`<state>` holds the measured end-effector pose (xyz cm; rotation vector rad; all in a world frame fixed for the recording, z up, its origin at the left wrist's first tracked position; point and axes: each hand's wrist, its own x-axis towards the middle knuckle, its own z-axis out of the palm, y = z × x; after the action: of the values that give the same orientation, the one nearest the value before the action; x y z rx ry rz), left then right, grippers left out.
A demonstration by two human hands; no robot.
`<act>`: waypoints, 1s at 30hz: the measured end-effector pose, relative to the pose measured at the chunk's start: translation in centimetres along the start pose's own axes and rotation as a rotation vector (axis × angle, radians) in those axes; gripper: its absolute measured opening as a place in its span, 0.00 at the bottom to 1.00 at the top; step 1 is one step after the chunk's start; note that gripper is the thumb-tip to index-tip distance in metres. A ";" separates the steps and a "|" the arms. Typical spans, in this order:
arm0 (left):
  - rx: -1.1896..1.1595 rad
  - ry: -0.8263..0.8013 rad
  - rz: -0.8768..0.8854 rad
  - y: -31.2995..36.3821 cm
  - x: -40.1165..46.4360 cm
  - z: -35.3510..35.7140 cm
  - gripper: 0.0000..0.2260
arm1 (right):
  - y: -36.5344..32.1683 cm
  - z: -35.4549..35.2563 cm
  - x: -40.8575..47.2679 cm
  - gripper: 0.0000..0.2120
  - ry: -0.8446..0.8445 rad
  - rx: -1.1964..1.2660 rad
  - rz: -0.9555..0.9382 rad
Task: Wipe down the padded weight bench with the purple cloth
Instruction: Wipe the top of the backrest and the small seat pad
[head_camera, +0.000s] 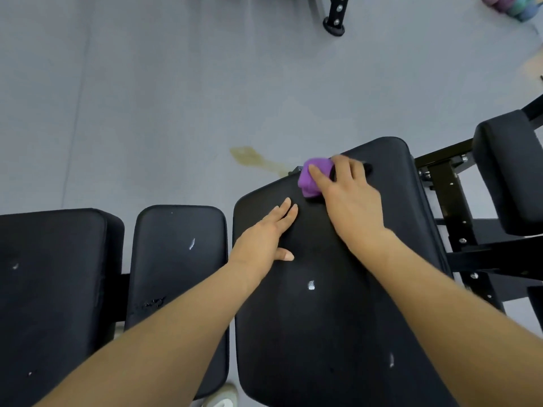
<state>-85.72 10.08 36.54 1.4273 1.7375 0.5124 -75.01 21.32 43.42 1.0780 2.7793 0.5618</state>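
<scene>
Wiping in progress. The bunched purple cloth (312, 178), soft and crumpled, is gripped by the right hand (349, 192) at the far left edge of the bench pad (338, 318). The left hand (269, 237) is laid flat, fingers straight, bracing the pad. The smooth, scuffed black vinyl nearer the body probably needs the next strokes.

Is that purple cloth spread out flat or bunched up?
Bunched up. The purple cloth shows as a crumpled lump under the right hand, near the far edge of the bench pad.
</scene>
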 end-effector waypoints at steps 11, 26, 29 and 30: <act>-0.013 -0.022 0.000 0.0 0.0 -0.3 0.41 | -0.6 -1.3 -8.9 0.35 -0.014 0.058 -0.103; -0.043 0.029 0.022 -0.5 -0.1 0.3 0.41 | -1.0 0.0 -3.3 0.17 0.073 0.152 0.021; -0.043 0.034 0.030 -0.6 -0.1 0.3 0.40 | -1.6 0.5 -1.2 0.19 0.048 0.149 0.087; -0.043 0.038 0.032 -0.6 -0.1 0.4 0.40 | -1.8 0.6 -1.0 0.19 0.047 0.151 0.107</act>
<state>-85.81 9.76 35.93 1.4255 1.7254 0.5942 -75.32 19.61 42.14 1.2658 2.8570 0.3983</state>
